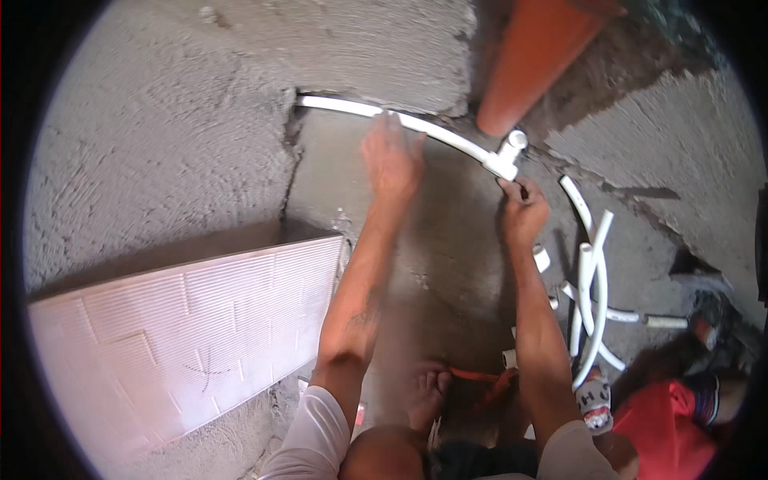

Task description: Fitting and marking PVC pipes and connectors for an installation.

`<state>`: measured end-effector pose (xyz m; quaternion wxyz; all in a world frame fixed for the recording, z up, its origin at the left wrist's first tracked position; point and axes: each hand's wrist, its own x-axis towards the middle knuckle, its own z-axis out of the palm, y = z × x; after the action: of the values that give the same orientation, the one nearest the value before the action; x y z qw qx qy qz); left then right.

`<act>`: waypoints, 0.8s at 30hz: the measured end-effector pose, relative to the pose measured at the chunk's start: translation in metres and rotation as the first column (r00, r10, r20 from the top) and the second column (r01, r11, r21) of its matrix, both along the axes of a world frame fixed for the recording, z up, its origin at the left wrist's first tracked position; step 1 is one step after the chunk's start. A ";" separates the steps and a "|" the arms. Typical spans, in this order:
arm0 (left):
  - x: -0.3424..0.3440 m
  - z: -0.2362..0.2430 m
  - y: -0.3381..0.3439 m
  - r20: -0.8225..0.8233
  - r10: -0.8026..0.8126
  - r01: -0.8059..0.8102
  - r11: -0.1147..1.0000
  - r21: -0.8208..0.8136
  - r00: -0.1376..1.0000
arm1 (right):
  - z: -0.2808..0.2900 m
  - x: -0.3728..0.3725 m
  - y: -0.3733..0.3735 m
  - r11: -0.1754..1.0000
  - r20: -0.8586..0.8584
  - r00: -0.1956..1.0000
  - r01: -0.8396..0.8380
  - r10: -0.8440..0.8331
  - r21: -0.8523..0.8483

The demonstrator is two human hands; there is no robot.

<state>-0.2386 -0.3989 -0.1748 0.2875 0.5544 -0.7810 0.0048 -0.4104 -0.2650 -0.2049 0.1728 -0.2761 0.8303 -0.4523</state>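
A long white plastic pipe (448,137) runs along the foot of the wall, its right end in a white tee fitting (502,165). One branch of the tee points up and away, its mouth showing. My left hand (393,164) lies against the middle of the pipe, fingers stretched out and slightly blurred, thumb apart. At the tee's near end, my right hand (524,210) has its fingers curled and pinched on the fitting's edge. The fingertips partly cover that edge.
Several loose white pipe pieces (600,276) lie crossed on the floor at right, with small white fittings (542,258) nearby. An orange pipe (538,64) slants down behind the tee. A ribbed tile (192,336) leans at left. A person in red (668,432) is at lower right.
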 end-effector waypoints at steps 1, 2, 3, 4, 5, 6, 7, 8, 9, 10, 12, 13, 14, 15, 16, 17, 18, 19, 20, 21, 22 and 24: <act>0.003 0.001 -0.006 0.053 -0.084 0.082 0.996 0.035 0.995 | 0.003 0.005 -0.002 1.000 0.011 1.000 -0.014 0.014 -0.012; 0.011 0.003 -0.011 0.066 -0.071 0.069 0.997 0.026 0.995 | 0.005 0.011 -0.005 1.000 -0.002 1.000 -0.002 0.002 -0.027; 0.017 0.004 -0.013 0.118 -0.116 0.112 0.993 0.039 0.986 | 0.005 0.013 -0.005 0.999 -0.017 1.000 0.010 -0.010 -0.035; 0.022 0.005 -0.015 0.170 -0.161 0.153 0.987 0.056 0.972 | 0.002 0.013 -0.005 0.999 -0.006 1.000 -0.002 0.002 -0.038; 0.023 0.005 -0.017 0.180 -0.148 0.141 0.989 0.055 0.972 | -0.001 0.011 -0.003 0.999 -0.007 1.000 0.011 -0.011 -0.039; 0.020 0.001 -0.018 0.192 -0.175 0.172 0.985 0.030 0.966 | -0.003 0.008 -0.002 0.999 -0.009 1.000 0.021 -0.021 -0.039; 0.021 0.001 -0.022 0.213 -0.196 0.200 0.980 0.000 0.957 | 0.002 0.011 -0.004 1.000 -0.013 1.000 0.021 -0.021 -0.019; 0.022 0.002 -0.025 0.229 -0.177 0.183 0.983 -0.004 0.957 | 0.002 0.013 -0.004 1.000 0.002 1.000 0.003 -0.003 -0.026; 0.021 0.004 -0.027 0.262 -0.212 0.217 0.976 0.010 0.941 | 0.003 0.012 -0.004 0.999 -0.015 1.000 0.016 -0.017 -0.033; 0.021 0.005 -0.029 0.292 -0.248 0.252 0.967 0.026 0.924 | 0.003 0.014 -0.004 0.999 -0.034 0.999 0.030 -0.031 -0.040; 0.023 0.009 -0.030 0.278 -0.271 0.275 0.961 0.025 0.921 | 0.004 0.015 -0.004 1.000 -0.029 0.999 0.012 -0.013 -0.020; 0.021 0.011 -0.030 0.280 -0.294 0.291 0.955 0.053 0.914 | 0.005 0.015 -0.004 0.999 -0.052 0.999 0.016 -0.018 -0.035; 0.019 0.013 -0.030 0.279 -0.319 0.308 0.948 0.081 0.906 | 0.005 0.015 -0.005 0.999 -0.076 0.997 0.021 -0.024 -0.050; 0.021 0.012 -0.029 0.278 -0.315 0.302 0.949 0.091 0.907 | 0.009 0.017 -0.006 0.999 -0.074 0.997 0.014 -0.017 -0.041; 0.024 0.011 -0.029 0.262 -0.294 0.293 0.955 0.045 0.919 | 0.013 0.020 -0.009 0.999 -0.073 0.997 0.014 -0.017 -0.044; 0.024 0.011 -0.029 0.245 -0.274 0.283 0.959 -0.002 0.930 | 0.016 0.021 -0.008 0.999 -0.073 0.997 0.015 -0.019 -0.048; 0.021 0.007 -0.026 0.242 -0.272 0.281 0.960 -0.002 0.931 | 0.016 0.015 -0.004 0.999 -0.077 0.997 0.012 -0.016 -0.048; 0.023 0.001 -0.029 0.200 -0.263 0.260 0.965 0.042 0.944 | 0.012 0.014 -0.005 0.998 -0.126 0.992 -0.013 0.004 -0.069; 0.028 -0.002 -0.034 0.159 -0.252 0.241 0.967 0.085 0.955 | 0.009 0.016 -0.007 0.995 -0.176 0.984 -0.036 0.020 -0.091; 0.029 -0.007 -0.035 0.156 -0.259 0.251 0.965 0.071 0.953 | 0.002 0.018 -0.005 0.994 -0.183 0.983 -0.028 0.008 -0.103; 0.028 -0.007 -0.032 0.247 -0.278 0.261 0.960 0.101 0.928 | -0.003 0.018 -0.003 0.995 -0.156 0.988 -0.015 0.000 -0.096; 0.031 -0.002 -0.029 0.334 -0.302 0.276 0.953 0.124 0.893 | -0.002 0.014 -0.003 0.996 -0.131 0.991 0.006 -0.018 -0.093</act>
<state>-0.2079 -0.4275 -0.1772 0.1212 0.4327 -0.8928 0.0315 -0.3961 -0.2681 -0.2064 0.1018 -0.3080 0.8197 -0.4720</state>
